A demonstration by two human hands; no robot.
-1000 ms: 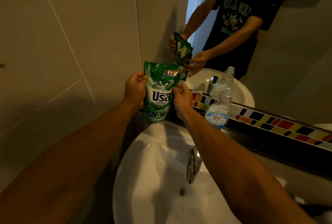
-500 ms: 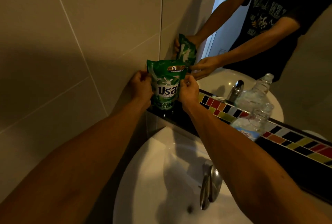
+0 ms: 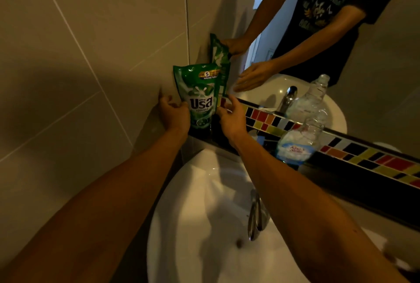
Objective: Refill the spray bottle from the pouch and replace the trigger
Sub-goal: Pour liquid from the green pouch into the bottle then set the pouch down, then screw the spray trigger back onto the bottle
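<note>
A green refill pouch stands upright on the dark ledge in the corner between the tiled wall and the mirror. My left hand grips its lower left side. My right hand hovers just off the pouch's lower right edge with its fingers apart and nothing in it; the mirror shows that hand flat and open. To the right on the ledge stands a clear bottle with a blue label and an uncapped neck. No trigger head is in view.
A white basin lies below my arms, with a chrome tap at its right. A strip of coloured tiles runs under the mirror, which reflects a person in a dark T-shirt, the pouch and the bottle. The beige tiled wall closes off the left.
The pouch has come down from in front of me onto the ledge in the corner. My right hand has let go of it and opened; my left hand still holds it.
</note>
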